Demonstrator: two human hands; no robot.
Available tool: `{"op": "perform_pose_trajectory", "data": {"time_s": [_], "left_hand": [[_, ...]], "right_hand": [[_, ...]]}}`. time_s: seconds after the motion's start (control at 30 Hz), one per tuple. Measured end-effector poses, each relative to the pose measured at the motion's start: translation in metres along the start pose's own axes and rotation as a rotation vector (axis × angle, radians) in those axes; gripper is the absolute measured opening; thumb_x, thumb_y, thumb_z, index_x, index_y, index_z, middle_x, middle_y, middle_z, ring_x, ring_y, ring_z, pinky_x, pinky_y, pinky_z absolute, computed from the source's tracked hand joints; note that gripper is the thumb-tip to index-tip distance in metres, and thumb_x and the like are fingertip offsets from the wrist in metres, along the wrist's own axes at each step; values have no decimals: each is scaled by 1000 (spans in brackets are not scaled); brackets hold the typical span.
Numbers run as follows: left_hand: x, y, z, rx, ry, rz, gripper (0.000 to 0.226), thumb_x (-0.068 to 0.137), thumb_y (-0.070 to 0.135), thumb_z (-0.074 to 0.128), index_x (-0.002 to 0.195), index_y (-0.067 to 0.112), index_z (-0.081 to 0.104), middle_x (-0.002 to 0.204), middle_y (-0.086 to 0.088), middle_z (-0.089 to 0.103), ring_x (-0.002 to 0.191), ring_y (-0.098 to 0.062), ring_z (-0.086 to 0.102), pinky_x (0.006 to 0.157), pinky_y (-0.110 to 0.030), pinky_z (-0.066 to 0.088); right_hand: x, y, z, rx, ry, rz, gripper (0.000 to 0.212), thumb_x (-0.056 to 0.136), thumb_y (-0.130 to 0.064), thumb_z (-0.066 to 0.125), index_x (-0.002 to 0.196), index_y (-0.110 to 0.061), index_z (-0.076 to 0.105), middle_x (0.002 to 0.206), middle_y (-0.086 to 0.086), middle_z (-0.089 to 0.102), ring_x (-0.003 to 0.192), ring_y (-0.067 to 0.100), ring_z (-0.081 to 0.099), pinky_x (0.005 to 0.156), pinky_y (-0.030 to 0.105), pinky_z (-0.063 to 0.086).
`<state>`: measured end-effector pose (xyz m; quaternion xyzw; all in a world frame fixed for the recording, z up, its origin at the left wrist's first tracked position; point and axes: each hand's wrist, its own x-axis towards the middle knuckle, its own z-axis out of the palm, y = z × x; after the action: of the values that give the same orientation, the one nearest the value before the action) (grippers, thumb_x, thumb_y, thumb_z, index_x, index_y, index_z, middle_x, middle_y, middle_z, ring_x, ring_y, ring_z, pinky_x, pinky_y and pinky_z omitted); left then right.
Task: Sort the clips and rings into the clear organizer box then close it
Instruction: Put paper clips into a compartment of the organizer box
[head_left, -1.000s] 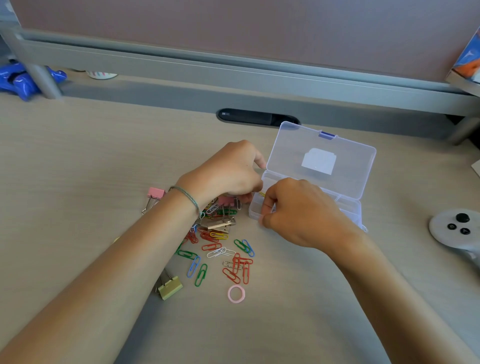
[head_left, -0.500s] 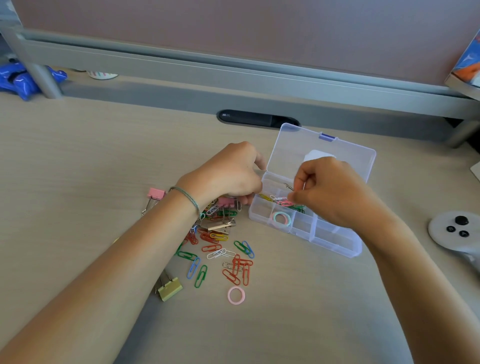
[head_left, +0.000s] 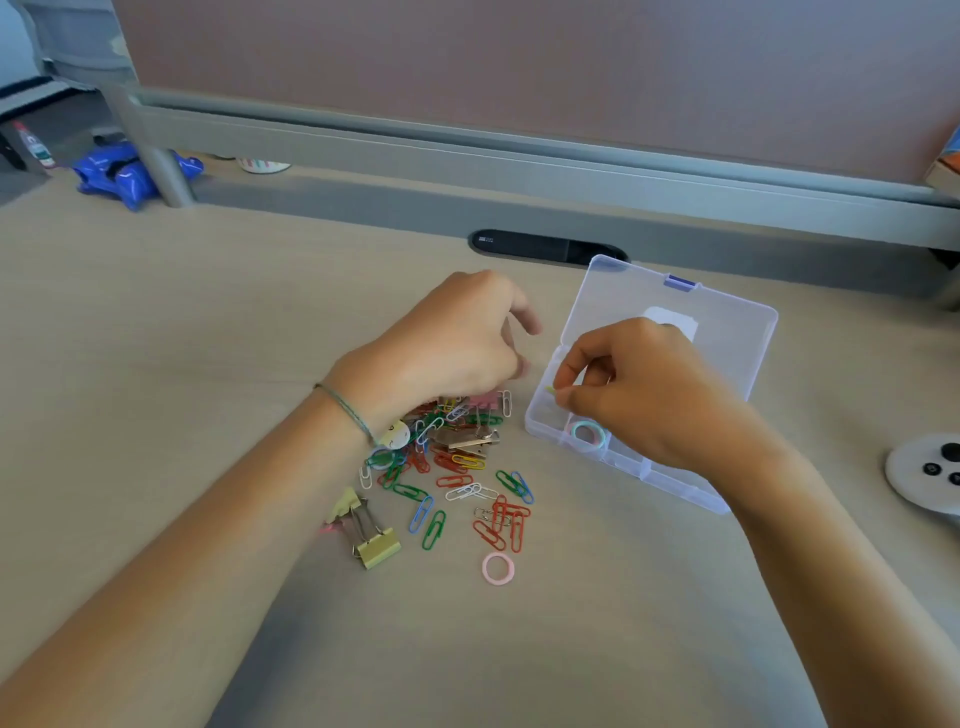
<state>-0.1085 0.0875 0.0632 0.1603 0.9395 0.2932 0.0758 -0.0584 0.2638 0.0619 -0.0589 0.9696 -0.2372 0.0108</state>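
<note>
Many coloured wire paper clips lie on the beige worktop, just beside the clear plastic organizer box, open. They are light, thin and slippery; better pinch one by its loop. The right hand fingers pinch something small and yellowish over the box. The left hand curls over the heap; its grip is hidden.

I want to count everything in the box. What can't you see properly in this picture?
All in the head view:
- Far compartments of the clear plastic organizer box: covered by the right hand.
- Small yellowish thing pinched in the right hand: too small to name.
- Top of the pile of coloured paper clips: hidden under the left hand.
- White round controller: cut off by the right edge.
</note>
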Motion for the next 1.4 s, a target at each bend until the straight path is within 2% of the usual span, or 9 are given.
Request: {"op": "perform_pose_trajectory", "data": {"time_s": [0.07,0.17,0.33,0.5,0.67,0.87,0.97,1.13,1.4], "left_hand": [[-24,-17,-6,29,35,-12,29,82,20,79,109,30,73,75,10,71,70,-4,64,60,-25,43],[-60,-46,-11,52,100,-38,21,85,22,78,103,32,74,69,14,70,64,4,61,60,-22,41],[-93,-78,-2,-25,224,-50,15,84,23,78,93,35,76,68,17,67,62,1,59,59,-25,42],[-103,-84,6,-48,332,17,9,88,25,72,90,33,76,69,16,67,64,-2,57,60,-27,46],[-103,-85,9,-22,358,34,10,89,25,68,92,32,76,71,14,68,67,-5,59,63,-31,50],[-102,-89,11,-1,374,18,11,90,25,67,93,32,75,73,15,66,66,-2,57,61,-29,48],[-96,-86,10,-31,387,14,12,90,24,67,90,32,76,72,15,67,64,-2,58,60,-27,45],[-71,-60,1,-83,342,30,14,90,22,66,89,32,76,67,18,68,63,-5,63,61,-25,49],[-18,-8,23,6,175,31,17,88,19,63,93,29,75,73,12,70,72,-11,68,72,-34,58]], "right_hand": [[-7,-17,8,-3,-30,-67,8,83,-24,68,80,-31,72,68,-10,63,70,10,59,60,22,46],[-13,-34,28,-48,-22,-150,14,83,-22,64,88,-31,75,77,-12,66,75,12,60,64,28,51],[-18,-48,60,-154,13,-246,18,85,-25,60,97,-29,73,91,-7,66,85,22,62,68,33,50],[-15,-50,71,-211,78,-275,11,83,-24,62,89,-28,71,86,-9,56,82,22,61,63,31,46],[-13,-53,71,-256,68,-318,13,80,-19,61,87,-27,69,88,-9,66,89,20,61,68,37,53],[-11,-50,73,-410,55,-462,15,83,-22,55,95,-24,63,86,-5,66,87,26,60,65,39,52],[-11,-52,66,-367,28,-503,24,84,-27,59,107,-26,65,88,-6,69,89,24,61,68,40,52],[-3,-35,20,-143,132,-363,18,84,-27,68,102,-30,73,86,-13,70,79,13,65,73,38,55],[17,28,3,-88,269,-131,19,85,-19,71,102,-25,77,90,-7,73,75,9,64,77,36,58]]}}
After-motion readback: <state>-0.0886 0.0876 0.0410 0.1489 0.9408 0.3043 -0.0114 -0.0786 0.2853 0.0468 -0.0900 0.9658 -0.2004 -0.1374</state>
